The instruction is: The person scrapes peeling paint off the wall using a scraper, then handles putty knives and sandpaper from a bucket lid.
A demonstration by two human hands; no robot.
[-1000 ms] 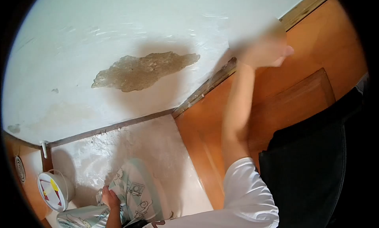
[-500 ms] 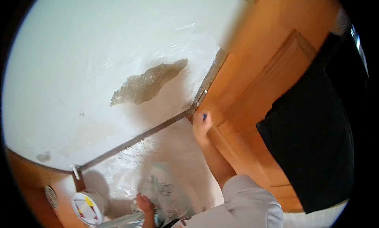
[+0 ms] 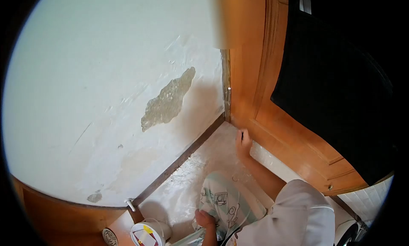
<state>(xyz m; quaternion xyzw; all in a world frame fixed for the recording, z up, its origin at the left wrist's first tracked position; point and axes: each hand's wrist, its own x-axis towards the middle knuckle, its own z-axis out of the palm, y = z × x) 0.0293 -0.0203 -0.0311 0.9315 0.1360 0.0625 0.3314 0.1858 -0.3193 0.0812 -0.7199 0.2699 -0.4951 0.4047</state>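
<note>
Head view: my right hand (image 3: 243, 145) curls tight round a dark object (image 3: 243, 135); left hand (image 3: 205, 219), finger state unclear, on patterned trousers (image 3: 220, 198), likely for balance.

We're reading no words, nos. or brand names. On the bucket lid (image 3: 147, 234), btm of view, we're seeing a label (image 3: 143, 237) w/ yellow, red & white shapes; any lettering's too small to tell. On the trousers (image 3: 220, 198) we're spotting line-drawn pics, incl. a boxy one, but we're making out no legible txt there either.
</note>
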